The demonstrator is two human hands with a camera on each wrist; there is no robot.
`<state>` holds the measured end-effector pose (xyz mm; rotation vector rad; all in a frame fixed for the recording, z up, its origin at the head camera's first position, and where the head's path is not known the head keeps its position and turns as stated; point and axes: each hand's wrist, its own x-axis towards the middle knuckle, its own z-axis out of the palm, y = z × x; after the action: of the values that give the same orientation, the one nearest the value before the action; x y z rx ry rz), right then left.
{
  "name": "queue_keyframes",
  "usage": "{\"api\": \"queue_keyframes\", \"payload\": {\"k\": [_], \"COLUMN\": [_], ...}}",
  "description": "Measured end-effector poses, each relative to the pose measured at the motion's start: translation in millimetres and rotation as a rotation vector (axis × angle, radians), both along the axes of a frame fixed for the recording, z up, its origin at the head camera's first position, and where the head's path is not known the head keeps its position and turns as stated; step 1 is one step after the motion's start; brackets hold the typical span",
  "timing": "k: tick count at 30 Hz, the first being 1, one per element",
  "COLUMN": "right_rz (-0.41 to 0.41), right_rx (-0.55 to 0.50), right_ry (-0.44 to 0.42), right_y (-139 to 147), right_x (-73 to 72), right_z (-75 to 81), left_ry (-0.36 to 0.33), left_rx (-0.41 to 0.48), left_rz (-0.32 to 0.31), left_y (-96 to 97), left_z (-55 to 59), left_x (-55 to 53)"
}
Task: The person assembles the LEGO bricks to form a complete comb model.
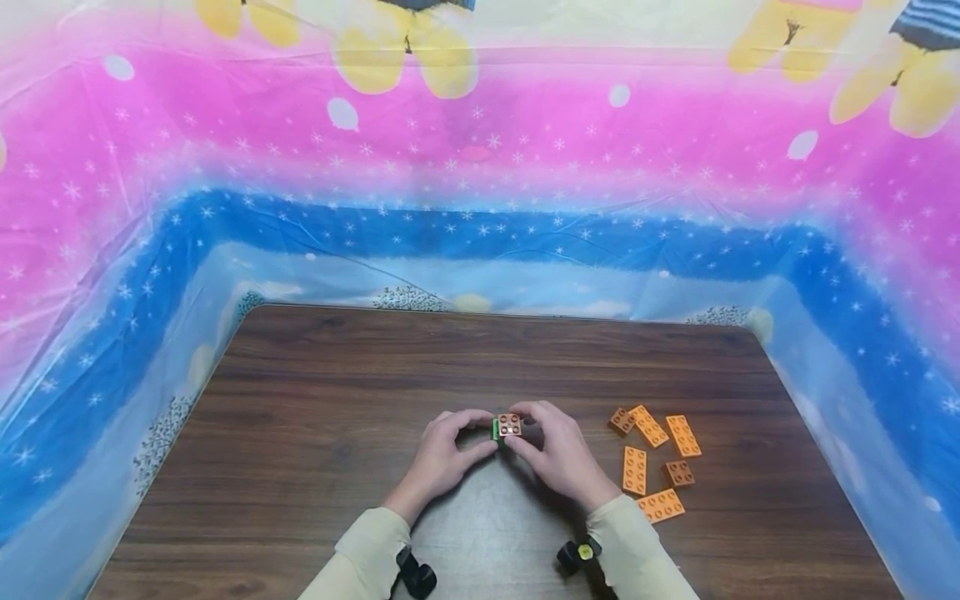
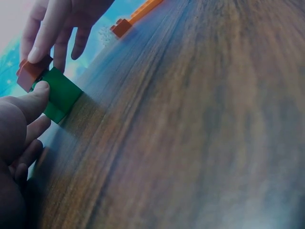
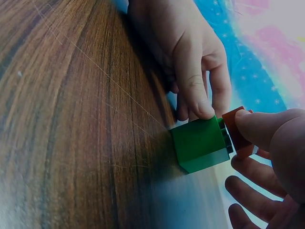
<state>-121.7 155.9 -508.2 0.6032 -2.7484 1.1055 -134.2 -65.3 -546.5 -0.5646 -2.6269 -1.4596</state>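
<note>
A green toy building block [image 3: 202,143] stands on the table, its studs facing up. My left hand [image 1: 441,454] holds it, with the thumb against its side in both wrist views. Just above it is a small brown 2x2 building brick [image 1: 510,425], pinched between the thumb and fingers of my right hand [image 1: 558,454]. Some of the green block's studs show in a narrow gap under the brown brick, which sits slightly tilted and off the green block's edge in the right wrist view. From the head view, the brown brick hides most of the green block [image 1: 495,429].
To the right on the wooden table [image 1: 337,358] lie several orange 2x4 bricks [image 1: 634,471] and two brown 2x2 bricks, one nearer [image 1: 679,474] and one farther [image 1: 621,422]. A patterned pink and blue cloth [image 1: 480,233] hangs around the table's back and sides.
</note>
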Motion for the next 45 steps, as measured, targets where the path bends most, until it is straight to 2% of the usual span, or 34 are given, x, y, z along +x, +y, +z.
{"api": "queue_keyframes", "payload": {"k": [10, 26, 33, 40, 45], "right_rz": [-0.017, 0.034, 0.036, 0.039, 0.026], "right_rx": [0.017, 0.071, 0.079, 0.062, 0.027], "right_ry": [0.0, 0.071, 0.058, 0.051, 0.034], "right_y": [-2.3, -3.5, -3.2, -2.3, 0.0], "right_x": [-2.0, -4.7, -5.2, -3.7, -1.4], "right_z": [-2.9, 0.9, 1.9, 1.0, 1.1], "left_ry": [-0.011, 0.002, -0.002, -0.028, -0.009], "left_rx": [0.001, -0.006, 0.0, 0.063, 0.211], "left_rz": [0.001, 0.01, 0.017, 0.006, -0.051], "left_y": [0.6, 1.5, 1.7, -0.4, -2.7], "left_z": [0.2, -2.4, -2.3, -1.2, 0.0], "left_x": [0.3, -0.8, -0.3, 1.5, 2.2]}}
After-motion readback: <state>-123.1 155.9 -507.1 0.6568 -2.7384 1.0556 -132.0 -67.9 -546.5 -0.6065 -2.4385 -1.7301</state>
